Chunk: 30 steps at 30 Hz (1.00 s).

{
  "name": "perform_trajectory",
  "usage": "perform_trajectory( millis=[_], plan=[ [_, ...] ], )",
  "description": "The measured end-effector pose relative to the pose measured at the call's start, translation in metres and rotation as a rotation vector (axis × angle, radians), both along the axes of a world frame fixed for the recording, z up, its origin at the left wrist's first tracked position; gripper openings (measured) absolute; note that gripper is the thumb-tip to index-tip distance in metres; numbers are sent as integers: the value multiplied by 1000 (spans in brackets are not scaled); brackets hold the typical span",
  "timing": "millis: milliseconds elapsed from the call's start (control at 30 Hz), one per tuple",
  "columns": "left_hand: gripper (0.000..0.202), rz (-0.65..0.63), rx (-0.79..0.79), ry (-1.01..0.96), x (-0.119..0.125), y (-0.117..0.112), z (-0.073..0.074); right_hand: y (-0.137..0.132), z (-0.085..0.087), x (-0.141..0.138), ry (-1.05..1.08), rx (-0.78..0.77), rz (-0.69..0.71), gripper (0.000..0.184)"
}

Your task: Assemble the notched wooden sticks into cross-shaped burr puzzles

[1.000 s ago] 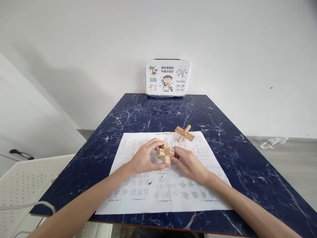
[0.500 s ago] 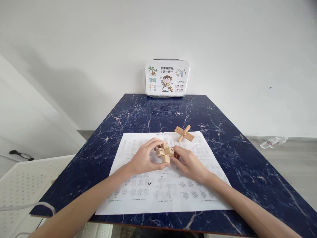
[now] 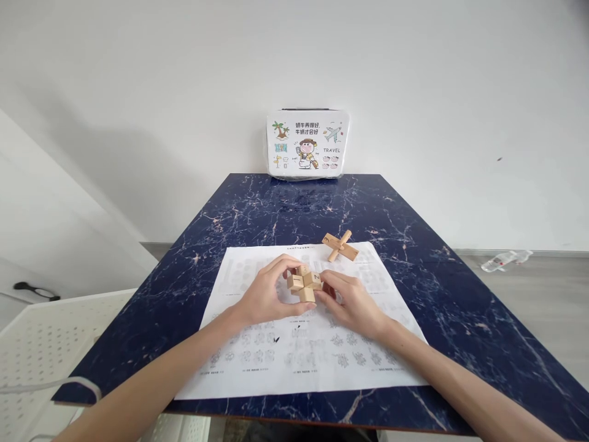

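Above a printed instruction sheet [image 3: 230,382], I hold a wooden interlocking puzzle [image 3: 305,284] made of square bars that cross, with "1" and "2" marked on their ends. My left hand [image 3: 267,294] grips it between the thumb at the near side and fingers at the far side. The fingertips of my right hand [image 3: 352,302] pinch its right end, beside the "2". Beyond my right hand lies a second crossed wooden piece [image 3: 340,246], a flat bar marked "3" with a thin bar through it, on the sheet's far edge.
The dark blue marbled table [image 3: 276,215] meets a white wall. A white case [image 3: 307,144] with cartoon prints stands at its far edge. A white perforated chair [image 3: 41,344] and a cable [image 3: 59,387] are at the left. Clear plastic bottles [image 3: 504,261] lie on the floor at right.
The wooden puzzle stays in both hands with almost no motion. The whole view has shifted slightly, so everything appears a little further left.
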<state>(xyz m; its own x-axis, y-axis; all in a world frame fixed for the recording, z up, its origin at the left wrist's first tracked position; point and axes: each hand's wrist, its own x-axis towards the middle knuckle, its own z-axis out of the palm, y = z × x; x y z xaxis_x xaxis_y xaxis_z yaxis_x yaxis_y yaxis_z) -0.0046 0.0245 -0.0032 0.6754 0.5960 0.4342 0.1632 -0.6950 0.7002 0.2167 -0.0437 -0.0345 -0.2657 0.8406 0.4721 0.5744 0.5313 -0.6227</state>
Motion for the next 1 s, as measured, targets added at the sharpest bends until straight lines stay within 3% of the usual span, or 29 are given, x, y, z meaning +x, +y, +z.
perform_trajectory(
  millis=[1000],
  plan=[
    [52, -20, -8, 7, 0, 0, 1, 0, 5, 3, 36, -121, 60, 20]
  ],
)
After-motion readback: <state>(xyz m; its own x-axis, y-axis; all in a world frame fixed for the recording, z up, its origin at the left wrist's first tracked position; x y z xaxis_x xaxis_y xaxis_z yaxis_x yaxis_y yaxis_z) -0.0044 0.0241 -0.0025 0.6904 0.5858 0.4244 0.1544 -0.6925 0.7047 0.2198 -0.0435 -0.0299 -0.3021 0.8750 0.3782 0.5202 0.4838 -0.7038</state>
